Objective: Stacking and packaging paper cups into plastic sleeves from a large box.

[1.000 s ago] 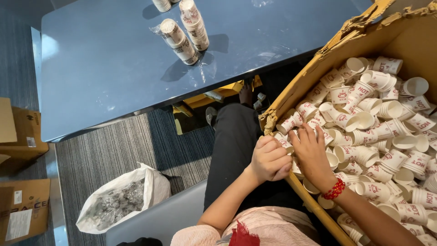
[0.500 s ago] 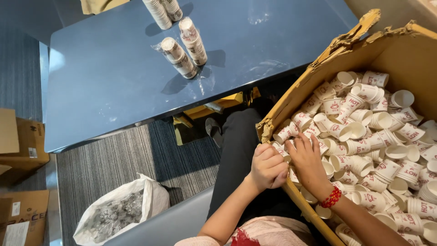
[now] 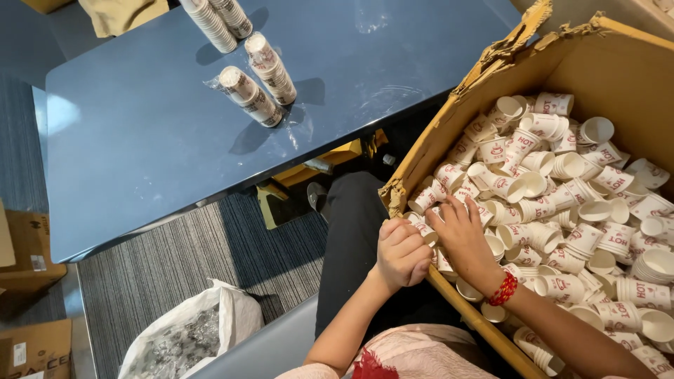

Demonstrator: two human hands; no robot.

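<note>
Box (image 3: 618, 63) is cardboard w/ a torn, ragged rim, cut off at right & bottom. Inside: loose paper cups (image 3: 562, 203), white w/ red print, tapered, lying every way, many half buried. Left hand (image 3: 401, 253) sits at the box's near rim, fingers clenched on a small cup stack, mostly hidden, long axis pointing into the box. Right hand (image 3: 465, 238) lies flat on the cups, fingers spread; can't tell if it grips any. Wrapped cup sleeves (image 3: 256, 84) lie tilted on the glossy blue bench (image 3: 140, 154)

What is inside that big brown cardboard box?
The brown cardboard box holds a loose heap of small white paper cups with red print. The right hand reaches into them. The box's bottom is covered.
</note>
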